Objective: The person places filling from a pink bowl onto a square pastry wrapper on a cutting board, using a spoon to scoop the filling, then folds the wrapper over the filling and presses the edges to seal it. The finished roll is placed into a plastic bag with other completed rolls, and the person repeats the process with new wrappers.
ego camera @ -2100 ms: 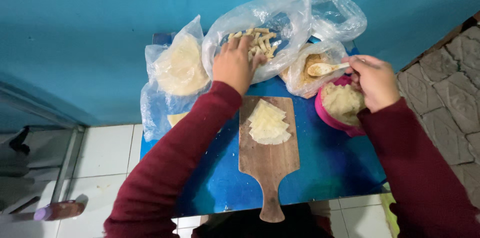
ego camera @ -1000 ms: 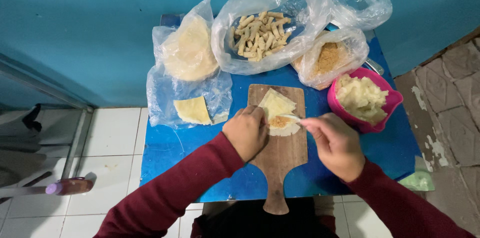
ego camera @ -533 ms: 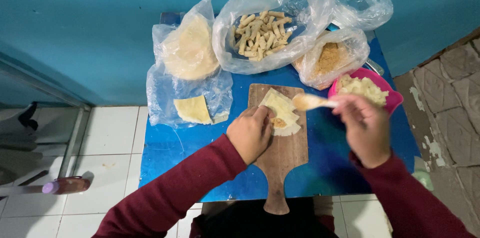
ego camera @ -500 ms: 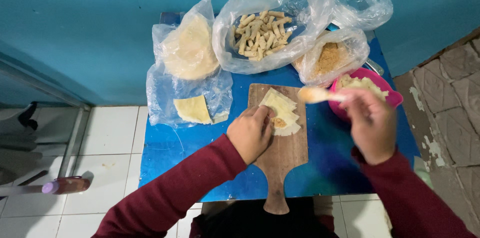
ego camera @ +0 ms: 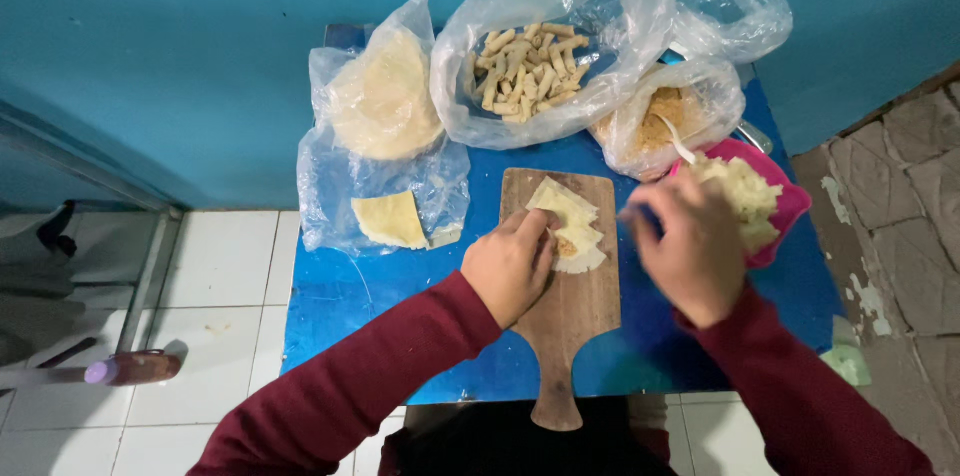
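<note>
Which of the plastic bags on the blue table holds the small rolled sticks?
The big clear bag at top centre, its mouth open; the other bags hold flat wrappers or crumbs.

Bags [ego camera: 560,46] crowd back edge; free blue table [ego camera: 380,306] front-left (bowl [ego camera: 785,206] blocks right).

Teal wall [ego camera: 200,26], white tiled floor [ego camera: 215,276], small blue table [ego camera: 340,306].
</note>
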A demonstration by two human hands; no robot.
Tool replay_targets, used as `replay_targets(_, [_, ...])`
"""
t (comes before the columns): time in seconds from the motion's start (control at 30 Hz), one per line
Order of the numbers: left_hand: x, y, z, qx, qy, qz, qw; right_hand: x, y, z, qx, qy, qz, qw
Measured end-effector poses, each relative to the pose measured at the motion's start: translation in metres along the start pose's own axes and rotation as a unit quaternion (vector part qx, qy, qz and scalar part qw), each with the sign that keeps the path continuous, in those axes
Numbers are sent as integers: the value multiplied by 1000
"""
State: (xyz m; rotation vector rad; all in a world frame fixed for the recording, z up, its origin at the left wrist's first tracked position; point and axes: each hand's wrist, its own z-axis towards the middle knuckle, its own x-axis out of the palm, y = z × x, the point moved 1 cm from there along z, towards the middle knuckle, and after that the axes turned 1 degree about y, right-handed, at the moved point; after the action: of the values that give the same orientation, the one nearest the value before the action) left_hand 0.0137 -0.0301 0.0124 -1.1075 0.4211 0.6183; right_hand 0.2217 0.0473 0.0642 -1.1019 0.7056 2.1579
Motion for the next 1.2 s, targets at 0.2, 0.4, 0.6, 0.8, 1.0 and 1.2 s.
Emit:
replay_targets(0.2, [9,3,-3,19,-21,-54,998,31,9,-32,26,95,105,990])
replay_targets(0.4, [13,6,-5,30,-14,-56,998,46,4,-40,69,110,158,979])
replay_targets(0.6, [12,11,-3,36,-7,-46,998,49,12,-36,148,92,249,953])
replay_targets(0.8, [9,10,-2,71,-30,-27,997,48,19,-34,142,106,317,932])
replay_targets(1.0, [9,12,-4,124,-15,41,991,46,26,-33,87,105,332,933])
replay_targets(1.2, [15,21,-4,104,5,71,992,23,35,-24,-75,85,128,985])
